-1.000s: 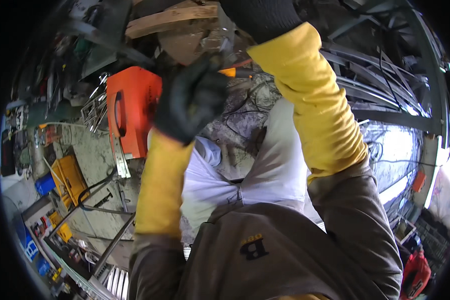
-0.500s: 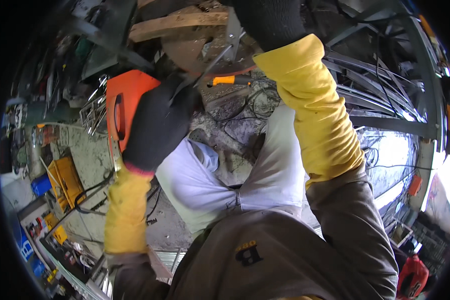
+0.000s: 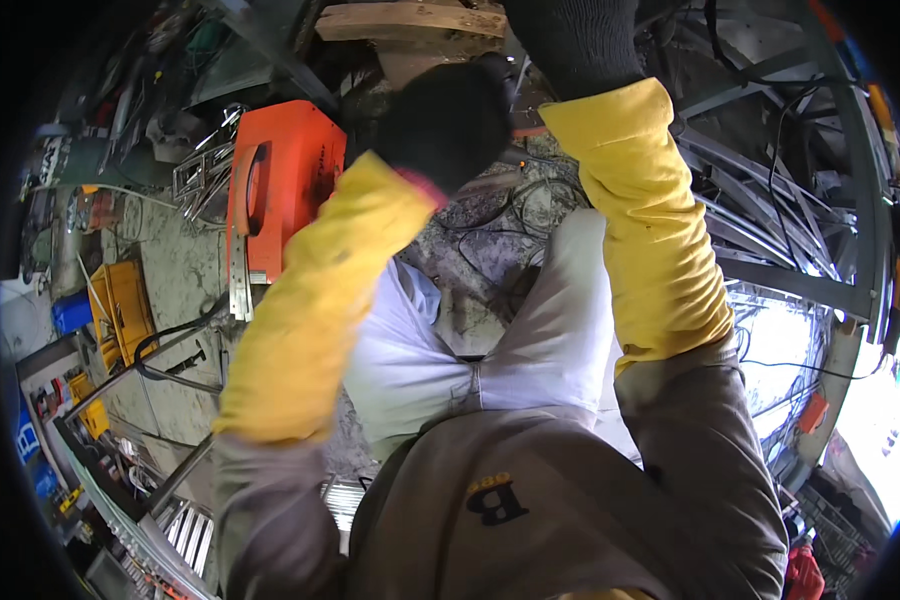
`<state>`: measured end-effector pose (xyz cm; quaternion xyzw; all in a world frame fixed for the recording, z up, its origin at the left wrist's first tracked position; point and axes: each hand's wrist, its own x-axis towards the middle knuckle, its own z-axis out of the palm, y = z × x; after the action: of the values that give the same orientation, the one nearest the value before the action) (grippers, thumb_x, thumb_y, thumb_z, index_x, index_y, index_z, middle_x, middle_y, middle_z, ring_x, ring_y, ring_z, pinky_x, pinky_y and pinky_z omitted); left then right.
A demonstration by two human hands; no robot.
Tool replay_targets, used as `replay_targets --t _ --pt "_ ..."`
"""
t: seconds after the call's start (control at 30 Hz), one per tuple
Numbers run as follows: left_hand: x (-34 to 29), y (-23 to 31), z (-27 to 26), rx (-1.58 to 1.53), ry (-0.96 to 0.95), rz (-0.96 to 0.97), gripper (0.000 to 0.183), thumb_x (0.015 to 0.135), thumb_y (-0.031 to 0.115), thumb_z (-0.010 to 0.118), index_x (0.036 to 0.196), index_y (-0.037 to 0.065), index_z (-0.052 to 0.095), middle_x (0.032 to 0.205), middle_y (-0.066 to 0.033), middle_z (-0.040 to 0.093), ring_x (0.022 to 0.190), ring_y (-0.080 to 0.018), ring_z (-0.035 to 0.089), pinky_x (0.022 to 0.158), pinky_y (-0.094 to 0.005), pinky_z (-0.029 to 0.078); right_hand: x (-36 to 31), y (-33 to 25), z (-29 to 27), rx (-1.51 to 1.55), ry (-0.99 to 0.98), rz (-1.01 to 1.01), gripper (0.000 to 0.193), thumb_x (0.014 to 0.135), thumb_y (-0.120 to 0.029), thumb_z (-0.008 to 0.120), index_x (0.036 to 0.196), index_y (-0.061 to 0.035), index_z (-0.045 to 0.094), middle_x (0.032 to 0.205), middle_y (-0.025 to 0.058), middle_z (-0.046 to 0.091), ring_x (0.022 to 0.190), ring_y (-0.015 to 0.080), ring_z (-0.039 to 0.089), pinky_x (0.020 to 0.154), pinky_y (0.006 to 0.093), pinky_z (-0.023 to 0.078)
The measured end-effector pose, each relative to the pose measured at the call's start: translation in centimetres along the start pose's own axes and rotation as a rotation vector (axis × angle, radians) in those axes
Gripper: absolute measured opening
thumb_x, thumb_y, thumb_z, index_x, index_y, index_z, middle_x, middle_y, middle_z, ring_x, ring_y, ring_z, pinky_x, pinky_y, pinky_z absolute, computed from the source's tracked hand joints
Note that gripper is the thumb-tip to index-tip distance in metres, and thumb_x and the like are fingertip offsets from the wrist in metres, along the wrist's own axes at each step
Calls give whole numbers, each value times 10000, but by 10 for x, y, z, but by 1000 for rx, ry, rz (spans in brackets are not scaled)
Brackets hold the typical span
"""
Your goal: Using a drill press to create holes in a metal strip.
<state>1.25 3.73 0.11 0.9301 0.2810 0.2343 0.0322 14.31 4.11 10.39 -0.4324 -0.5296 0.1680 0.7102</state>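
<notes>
My left hand (image 3: pixel 445 125), in a black knit glove, is closed and reaches across the upper middle, back of the hand up. Its fingers and whatever they hold are hidden behind the glove. Just beyond its fingertips, a narrow metal piece (image 3: pixel 521 80) shows between the two hands. My right hand (image 3: pixel 578 45), also black-gloved, is at the top edge, close to that metal; its fingers lie out of sight. Both forearms wear yellow sleeve covers. An orange metal case (image 3: pixel 305 165) with a side handle stands left of my left hand.
A wooden board (image 3: pixel 410 20) lies at the far middle. Cables (image 3: pixel 540 205) loop over the floor between my legs. Metal bars and a frame (image 3: pixel 790 285) fill the right side. On the left are a yellow case (image 3: pixel 125 305) and a rack of wire-like metal rods (image 3: pixel 205 170).
My left hand has swung right and away from me, toward my right hand, hiding the thin metal rod seen in it before. My right hand appears slightly farther right as the view shifts.
</notes>
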Motion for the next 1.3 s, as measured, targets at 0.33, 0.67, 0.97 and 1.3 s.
replay_targets --t 0.33,0.67,0.97,1.3 --pt "-137 -4 -120 -971 -376 -1086 303 1065 307 602 1255 91 697 707 15 594 521 -58 520 474 -233 393 26 5 -50 235 140 212 192 1041 -267 630 938 -115 688 681 -60 527 522 61 450 493 251 359" --pt "-164 -22 -56 -615 -320 -551 172 1024 84 597 1165 17 670 763 -169 681 630 -283 684 605 -374 504 9 -10 -38 253 125 240 119 1009 -239 659 981 -124 673 650 -48 526 479 73 446 451 245 345" --pt "-137 -32 -52 -597 -344 -460 259 1013 54 641 1268 21 676 710 -68 626 609 -131 579 580 -295 466 8 -11 -38 292 204 184 120 986 -200 658 990 -81 676 683 -35 559 534 68 505 487 240 385" --pt "-103 -35 -27 -268 -255 -123 180 1005 160 653 1141 51 696 812 -180 696 668 -351 671 613 -414 516 -8 -14 -21 79 144 72 122 978 -170 646 1005 -54 672 711 -19 583 575 89 536 527 256 417"
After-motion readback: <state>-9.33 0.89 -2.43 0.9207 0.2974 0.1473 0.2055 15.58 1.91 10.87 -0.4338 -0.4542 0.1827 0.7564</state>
